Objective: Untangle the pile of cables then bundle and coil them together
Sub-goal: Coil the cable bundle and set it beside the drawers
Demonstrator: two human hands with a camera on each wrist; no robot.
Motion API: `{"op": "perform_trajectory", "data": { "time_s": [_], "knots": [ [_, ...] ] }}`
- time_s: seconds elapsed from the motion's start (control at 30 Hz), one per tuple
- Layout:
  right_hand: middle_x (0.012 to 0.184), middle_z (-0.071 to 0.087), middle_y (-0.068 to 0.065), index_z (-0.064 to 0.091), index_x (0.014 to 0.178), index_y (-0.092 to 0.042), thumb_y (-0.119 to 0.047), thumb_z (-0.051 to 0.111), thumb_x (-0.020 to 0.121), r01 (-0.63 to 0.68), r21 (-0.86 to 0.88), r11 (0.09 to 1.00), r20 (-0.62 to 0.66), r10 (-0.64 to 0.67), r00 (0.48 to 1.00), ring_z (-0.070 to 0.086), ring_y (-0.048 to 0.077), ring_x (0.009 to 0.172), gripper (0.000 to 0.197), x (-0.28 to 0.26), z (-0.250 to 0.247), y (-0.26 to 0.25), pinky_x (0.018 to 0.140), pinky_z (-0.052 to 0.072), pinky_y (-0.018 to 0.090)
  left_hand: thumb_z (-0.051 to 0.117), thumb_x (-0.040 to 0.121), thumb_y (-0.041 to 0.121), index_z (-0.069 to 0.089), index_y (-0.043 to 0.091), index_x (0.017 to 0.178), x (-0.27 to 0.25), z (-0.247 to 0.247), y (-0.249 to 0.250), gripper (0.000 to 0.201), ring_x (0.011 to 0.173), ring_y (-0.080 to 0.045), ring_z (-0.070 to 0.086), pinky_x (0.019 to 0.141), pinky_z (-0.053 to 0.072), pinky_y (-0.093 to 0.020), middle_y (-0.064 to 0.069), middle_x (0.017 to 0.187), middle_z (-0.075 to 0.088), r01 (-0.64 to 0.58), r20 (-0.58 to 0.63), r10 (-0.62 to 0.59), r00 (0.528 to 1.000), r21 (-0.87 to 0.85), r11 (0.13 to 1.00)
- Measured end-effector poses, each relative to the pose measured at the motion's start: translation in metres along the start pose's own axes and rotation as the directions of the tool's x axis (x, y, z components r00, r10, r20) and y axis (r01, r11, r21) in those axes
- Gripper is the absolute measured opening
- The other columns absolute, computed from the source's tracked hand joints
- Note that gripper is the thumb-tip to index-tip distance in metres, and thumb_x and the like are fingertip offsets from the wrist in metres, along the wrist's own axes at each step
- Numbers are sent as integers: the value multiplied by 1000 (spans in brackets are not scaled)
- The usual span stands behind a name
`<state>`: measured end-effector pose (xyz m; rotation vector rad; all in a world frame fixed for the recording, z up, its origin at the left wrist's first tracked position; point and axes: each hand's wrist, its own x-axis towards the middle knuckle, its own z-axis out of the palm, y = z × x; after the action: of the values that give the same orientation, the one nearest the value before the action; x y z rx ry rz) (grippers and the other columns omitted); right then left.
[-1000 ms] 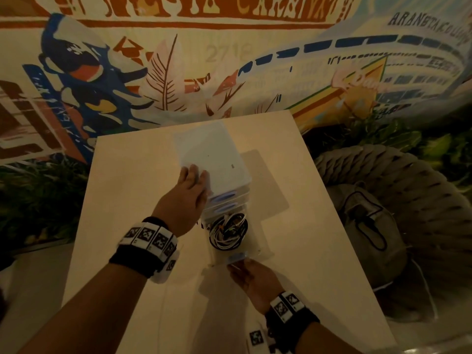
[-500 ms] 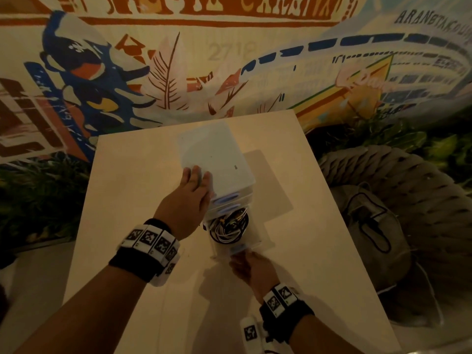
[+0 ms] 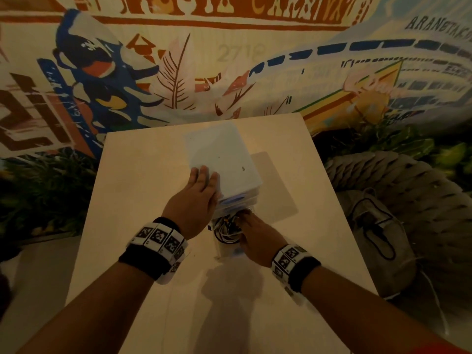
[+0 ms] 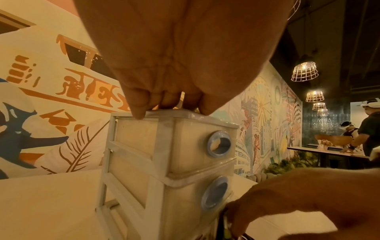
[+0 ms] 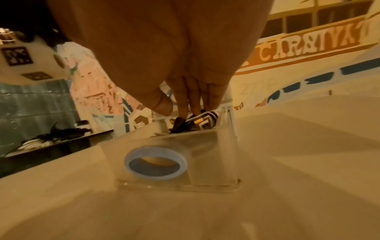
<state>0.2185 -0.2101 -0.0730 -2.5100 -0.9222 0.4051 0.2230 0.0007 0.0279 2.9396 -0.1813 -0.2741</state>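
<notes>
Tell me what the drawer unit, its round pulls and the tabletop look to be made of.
Drawer unit: translucent, frosted plastic, judging by the light passing through its walls and its moulded edges.
Round pulls: glossy blue plastic rings, probably.
Tabletop: smooth, pale, matte surface without visible grain; laminate or painted board, cannot tell which.

Dim, warm amber light throughout; colours skew yellow-brown. Wire-cage pendant lamps (image 4: pixel 304 71) glow at upper right of the left wrist view, the only light sources visible. Head view: soft double shadow of forearms falls on the table (image 3: pixel 143 190) below the wrists; a pale shadow of the drawer unit (image 3: pixel 224 154) lies right of the fingers. Strong wide-angle bending at the edges, mural (image 3: pixel 178 60) lines curving. Wrist views: palms fill the top, close and soft; left hand (image 4: pixel 174 65) fingertips fairly sharp. Right wrist view smeared overall; cables (image 5: pixel 197 121) beneath the right hand (image 5: pixel 164 56) fingertips blurry, drawer's blue ring (image 5: pixel 155 162) hazy.
</notes>
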Motion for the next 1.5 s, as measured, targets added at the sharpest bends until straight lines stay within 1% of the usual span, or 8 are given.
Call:
{"op": "perform_trajectory", "data": {
  "time_s": [0.13, 0.4, 0.57, 0.63, 1.03, 1.2, 1.33, 1.5],
  "knots": [
    [167, -4, 18, -5, 159, -6, -34, 39, 102, -32, -128, 991, 135, 50, 990, 5, 37, 154, 77, -4, 25, -5, 125, 15, 47, 23, 109, 37, 8, 13, 161, -3, -3, 3, 59, 154, -33, -4, 123, 17, -39, -15, 167, -1, 6, 12, -6, 1000, 9, 1000],
    [166, -16, 14, -10, 158, -9, -37, 36, 103, -48, -165, 985, 249, 89, 964, -6, 32, 155, 77, -2, 27, -6, 127, 9, 41, 23, 109, 37, 7, 13, 161, -4, -6, 2, 59, 154, -34, -3, 121, 22, -40, -15, 167, 0, -4, 23, 3, 1000, 23, 1000],
    [134, 61, 12, 61, 133, -10, -23, 64, 80, -55, -136, 989, -57, 48, 997, 59, 35, 118, 54, 0, 0, -13, 101, 48, 41, 22, 109, 37, 6, 12, 160, -5, -5, 5, 59, 154, -35, -2, 124, 20, -41, -16, 167, 0, 6, 19, -6, 1000, 36, 999],
    [123, 68, 12, 67, 125, -7, -18, 72, 71, 7, -128, 992, -172, -29, 985, 63, 35, 112, 55, 4, -2, -10, 100, 50, 41, 21, 109, 38, 5, 12, 161, -4, -4, 5, 59, 154, -34, -3, 124, 19, -40, -16, 167, -1, 5, 20, -6, 1000, 60, 998],
    [159, 26, 15, 27, 156, -5, -33, 49, 96, -25, -128, 991, 118, 40, 992, 31, 35, 144, 70, 7, 7, 7, 118, 34, 42, 19, 110, 36, 2, 11, 160, -6, -7, 5, 59, 154, -36, -5, 124, 13, -39, -18, 167, -3, -11, 34, 8, 999, 94, 996],
    [166, -10, 21, -6, 158, -3, -52, 8, 95, 1, -243, 970, 249, 61, 967, -4, 38, 154, 81, -4, 30, 7, 125, 14, 49, 19, 110, 36, 0, 12, 160, -5, -5, 5, 59, 154, -35, -5, 123, 17, -38, -16, 167, -5, -6, 34, 3, 999, 97, 995],
    [158, -27, 18, -27, 147, -7, -70, 23, 97, 45, -367, 929, 279, 64, 958, -22, 34, 149, 95, -8, 26, -7, 122, -16, 46, 21, 110, 36, 4, 11, 160, -5, -2, 4, 59, 154, -36, -1, 124, 19, -41, -17, 167, 0, -18, 22, 17, 1000, 79, 997],
    [161, -25, 21, -19, 155, -4, -65, 32, 99, 32, -315, 948, 384, 96, 918, -14, 40, 152, 97, -3, 23, -1, 126, -5, 45, 25, 110, 34, 7, 8, 160, -4, -2, 3, 59, 153, -40, 1, 123, 17, -41, -21, 166, 3, -32, 13, 31, 999, 80, 996]
  ]
}}
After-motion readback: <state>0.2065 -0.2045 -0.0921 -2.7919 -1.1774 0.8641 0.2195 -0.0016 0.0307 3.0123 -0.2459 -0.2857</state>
